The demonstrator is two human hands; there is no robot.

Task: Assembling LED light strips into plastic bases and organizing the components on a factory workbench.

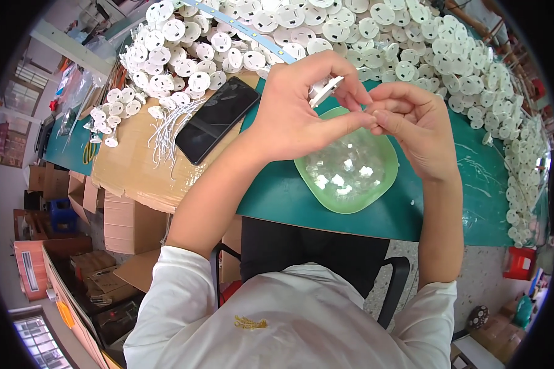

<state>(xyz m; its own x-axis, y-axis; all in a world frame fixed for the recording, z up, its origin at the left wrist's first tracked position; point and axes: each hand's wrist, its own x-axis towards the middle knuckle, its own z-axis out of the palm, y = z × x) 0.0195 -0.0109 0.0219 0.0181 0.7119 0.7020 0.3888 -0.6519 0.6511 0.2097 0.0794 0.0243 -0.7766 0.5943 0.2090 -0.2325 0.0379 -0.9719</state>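
Note:
Above a green bowl, my two hands meet at the fingertips. My left hand is closed around a small white round disc piece, which sits tilted between palm and fingers. Its thumb and a fingertip reach over to the right hand's fingers. My right hand is closed in a pinch; whatever lies between its fingertips is too small to make out. Inside the bowl are several small white connector-like pieces and clear, shiny bits. The bowl's far side is partly covered by my hands.
Heaps of white round discs line the table's far and right sides. A blue-white strip crosses the heap. To the left, a black phone and white wires lie on cardboard. Cardboard boxes stand on the floor.

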